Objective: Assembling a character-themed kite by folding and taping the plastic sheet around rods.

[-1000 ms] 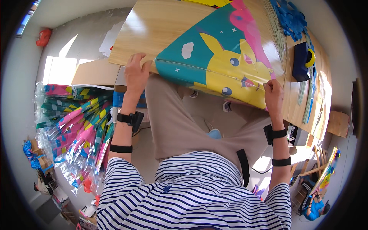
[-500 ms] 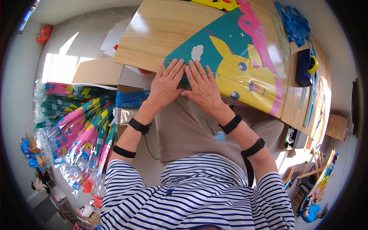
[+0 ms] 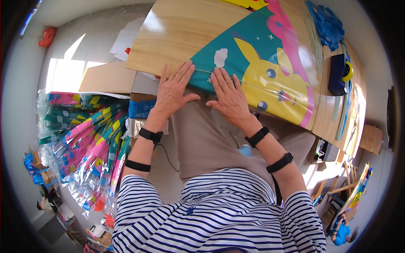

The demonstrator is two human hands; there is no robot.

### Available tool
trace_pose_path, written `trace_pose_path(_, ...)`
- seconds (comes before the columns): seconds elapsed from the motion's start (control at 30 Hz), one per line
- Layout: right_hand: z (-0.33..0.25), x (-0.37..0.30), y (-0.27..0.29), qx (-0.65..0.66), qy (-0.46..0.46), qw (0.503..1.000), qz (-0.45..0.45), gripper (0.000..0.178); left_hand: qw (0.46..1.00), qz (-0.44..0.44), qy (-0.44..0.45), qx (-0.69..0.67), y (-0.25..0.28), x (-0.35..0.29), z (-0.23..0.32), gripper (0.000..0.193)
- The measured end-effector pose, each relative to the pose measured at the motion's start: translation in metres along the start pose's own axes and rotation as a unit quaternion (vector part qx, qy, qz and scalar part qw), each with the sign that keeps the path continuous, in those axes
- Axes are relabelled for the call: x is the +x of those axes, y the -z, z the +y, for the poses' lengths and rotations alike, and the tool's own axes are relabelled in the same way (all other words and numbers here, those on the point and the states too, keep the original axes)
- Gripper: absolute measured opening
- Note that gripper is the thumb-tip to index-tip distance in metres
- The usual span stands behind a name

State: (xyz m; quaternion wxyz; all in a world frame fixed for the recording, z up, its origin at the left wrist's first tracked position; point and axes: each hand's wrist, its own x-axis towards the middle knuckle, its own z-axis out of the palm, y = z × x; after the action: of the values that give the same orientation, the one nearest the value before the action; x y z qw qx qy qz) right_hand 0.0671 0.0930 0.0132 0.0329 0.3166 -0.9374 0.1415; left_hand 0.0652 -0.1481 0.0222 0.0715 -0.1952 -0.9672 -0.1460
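"Teal, yellow and pink: printed sheet (image 3: 263, 48). Where was it?"

"On the wooden table (image 3: 173, 31), along the near edge. Cartoon face toward the right, narrow end toward the left."

"Hands?"

"Left hand (image 3: 174, 92): open, palm down, fingertips at the sheet's left corner. Right hand (image 3: 230, 99): open too, palm down, fingers a bit spread, tips just below the white cloud print. Thumbs pointed at each other, apart. Neither gripped anything."

"Around the sheet?"

"Thin pale strands (image 3: 311, 36) past the pink border on the right. Beyond those, a heap of blue strips (image 3: 325, 26) and a dark blue holder (image 3: 336, 76) with a yellow round part."

"Off the table?"

"Cardboard box (image 3: 109, 78) at its left. Shiny plastic-wrapped bundle (image 3: 86, 141), multicoloured, nearer the wearer. Person in blue (image 3: 342, 233), far lower right. Too small for detail."
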Motion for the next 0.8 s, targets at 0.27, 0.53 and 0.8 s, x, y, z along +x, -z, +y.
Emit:
trace_pose_path(0.27,-0.003,0.001,-0.007,0.021,-0.018,0.999,0.022,0.09,0.999,-0.007,-0.029,-0.023,0.014,0.007,0.033,0.088)
trace_pose_path(0.53,0.014,-0.024,0.0,0.008,-0.056,0.996,0.066,0.094,0.998,-0.045,-0.035,-0.037,-0.005,0.01,0.054,0.091)
trace_pose_path(0.8,0.04,-0.061,0.008,0.031,-0.077,0.993,0.086,0.095,0.997,-0.077,-0.027,-0.007,-0.001,0.012,0.058,0.094)
